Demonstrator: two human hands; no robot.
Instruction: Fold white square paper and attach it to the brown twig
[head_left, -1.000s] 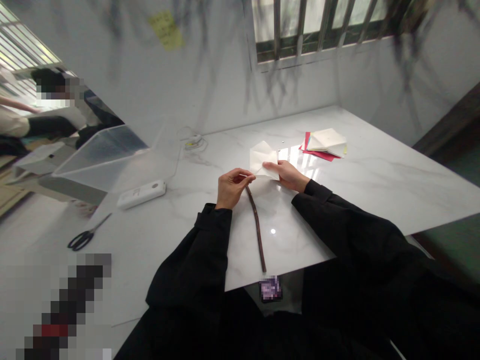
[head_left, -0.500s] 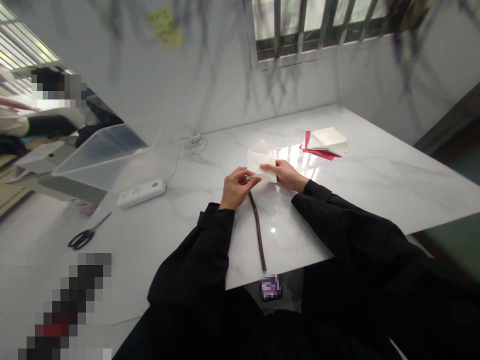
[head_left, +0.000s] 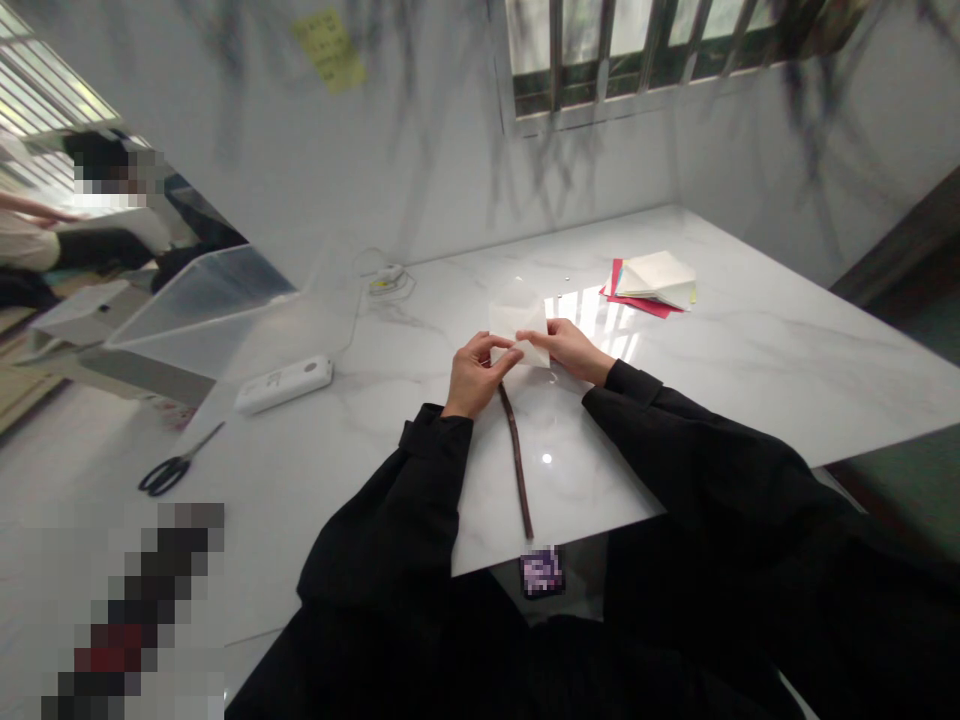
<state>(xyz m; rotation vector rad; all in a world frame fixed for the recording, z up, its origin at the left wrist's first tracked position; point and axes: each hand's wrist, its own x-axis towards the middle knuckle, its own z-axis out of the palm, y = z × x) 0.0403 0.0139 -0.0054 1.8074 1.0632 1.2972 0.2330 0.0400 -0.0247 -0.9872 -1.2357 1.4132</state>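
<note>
Between both hands, above the marble-patterned table, is a cream sheet of paper (head_left: 517, 312) with a pointed upper end. My left hand (head_left: 478, 375) pinches its lower left part between thumb and fingers. From the other side, my right hand (head_left: 570, 348) grips the right part, thumb lying across the front. A thin brown stick (head_left: 516, 455) lies on the table below the paper and runs toward the front edge; its upper end goes out of sight by my left hand.
A stack of cream and red papers (head_left: 651, 282) lies at the back right. To the left are a white oblong device (head_left: 285, 384), black-handled scissors (head_left: 180, 462) and a clear plastic bin (head_left: 206, 300). A person sits at the far left. A barred window is above.
My left hand has shifted slightly right, its thumb further over the paper's lower part. The paper has tilted a little between the hands. The stick stays where it was.
</note>
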